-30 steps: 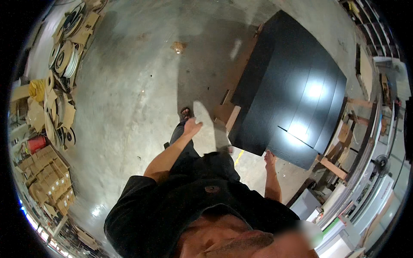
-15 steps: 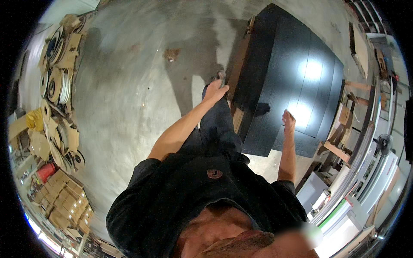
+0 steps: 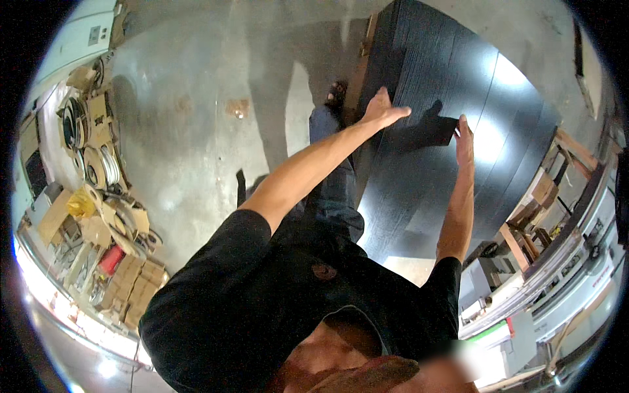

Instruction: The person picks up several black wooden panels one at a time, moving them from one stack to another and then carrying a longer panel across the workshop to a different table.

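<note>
Several large black boards (image 3: 426,59) with fine grain lie in a stack to the right of my leg, bright light glaring off the top one. My left hand (image 3: 386,111) is over the stack's left part, fingers stretched and thumb spread, holding nothing visible. Farther right, my right hand (image 3: 464,139) is over the same boards, seen nearly edge-on with its fingers extended. Between both hands is a very dark patch with a straight right end; I cannot tell whether it is shadow or a thin black piece. Whether either hand touches the surface is unclear.
Concrete floor (image 3: 190,170) spreads to the left. Reels of edge banding (image 3: 98,167) and cardboard boxes (image 3: 134,281) line the left side. A timber frame (image 3: 514,245) stands right of the stack, near long machinery (image 3: 576,281). My shoe (image 3: 337,95) is beside the stack.
My left hand has moved from beside the stack to above the black boards. My right hand has reached farther forward. The view has shifted, bringing the stack closer.
</note>
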`<state>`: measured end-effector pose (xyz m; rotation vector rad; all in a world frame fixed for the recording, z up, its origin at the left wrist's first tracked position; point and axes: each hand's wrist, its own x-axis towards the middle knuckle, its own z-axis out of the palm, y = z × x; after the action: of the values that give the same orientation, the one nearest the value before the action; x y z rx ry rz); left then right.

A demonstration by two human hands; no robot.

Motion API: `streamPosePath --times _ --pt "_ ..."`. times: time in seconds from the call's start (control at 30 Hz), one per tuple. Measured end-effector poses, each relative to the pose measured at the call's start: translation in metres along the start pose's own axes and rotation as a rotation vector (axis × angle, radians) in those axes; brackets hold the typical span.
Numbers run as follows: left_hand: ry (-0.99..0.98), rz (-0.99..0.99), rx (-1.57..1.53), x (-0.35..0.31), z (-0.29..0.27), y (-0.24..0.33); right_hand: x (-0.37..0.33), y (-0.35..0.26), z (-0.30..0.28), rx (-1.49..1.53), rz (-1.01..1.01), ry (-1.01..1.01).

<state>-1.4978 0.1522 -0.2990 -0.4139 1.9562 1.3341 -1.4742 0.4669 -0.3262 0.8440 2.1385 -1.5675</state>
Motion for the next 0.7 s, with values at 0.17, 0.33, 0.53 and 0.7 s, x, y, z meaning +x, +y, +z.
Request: streamPosePath --times 0.17,0.33,0.53,0.7 --pt "0.038 -0.074 -0.129 0.060 0.026 0.014 0.034 -0.022 0.005 -0.039 0.181 -0.133" --pt "-0.121 -0.163 -0.059 0.059 0.009 0.042 0.034 -0.053 0.014 -0.067 0.235 -0.054" --pt "-0.123 -0.046 -0.066 0.064 0.010 0.034 0.041 -0.047 0.009 0.005 0.387 -0.071" --pt "-0.118 -0.133 -0.083 0.060 0.015 0.034 0.042 -0.031 0.011 0.057 0.324 -0.064"
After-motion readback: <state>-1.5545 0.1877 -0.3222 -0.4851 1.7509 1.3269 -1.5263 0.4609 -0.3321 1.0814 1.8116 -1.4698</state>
